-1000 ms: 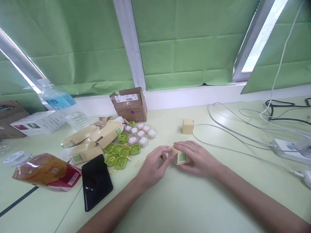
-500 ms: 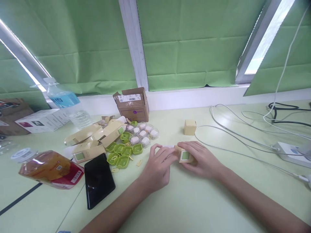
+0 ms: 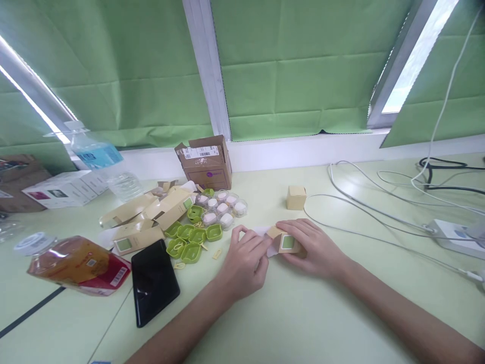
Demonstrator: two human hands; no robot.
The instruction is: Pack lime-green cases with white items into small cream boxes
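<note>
My right hand (image 3: 314, 248) is wrapped round a small tan cardboard box (image 3: 286, 243) with a green label, holding it on the table. At the box's left end a flap stands out, showing its white inner side. Curled fingers of my left hand (image 3: 244, 263) are closed at this flap; the fingertips are partly hidden. Behind the box stands a similar small closed box (image 3: 296, 197). Left of my left hand lie green plastic cases (image 3: 191, 242), a small yellowish clip (image 3: 217, 254), and a clear tray of pale rounded pieces (image 3: 222, 208).
Opened tan cartons (image 3: 151, 212) lie in a pile at the left. A black phone (image 3: 154, 283), a tea bottle (image 3: 83, 264), a water bottle (image 3: 102, 156) and a brown box (image 3: 208, 164) stand or lie around. White cables (image 3: 364, 207) run to a power strip (image 3: 454, 237) at the right.
The box's left end has opened out: its flap now stands away and more white inner side shows. My left hand has shifted slightly; my right hand keeps its hold.
</note>
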